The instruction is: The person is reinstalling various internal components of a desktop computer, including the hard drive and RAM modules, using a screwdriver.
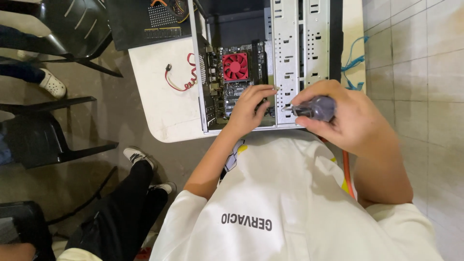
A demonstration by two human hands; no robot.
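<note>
R hand (pixel 345 118) gripping screwdriver (pixel 314 108) (grey handle), L hand (pixel 251 107) probably touching motherboard (pixel 232 92)

We are looking down at an open computer case (pixel 290 58) lying on a white table (pixel 164 96). Our left hand (pixel 249 108) is reaching inside, near the red fan (pixel 235 66). Our right hand (pixel 345 116) is gripping a grey screwdriver (pixel 314 108), its tip pointing at the metal rack.

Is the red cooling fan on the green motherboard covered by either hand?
No: the red cooling fan shows fully, above the left hand, while the right hand grips a grey-handled screwdriver.
</note>
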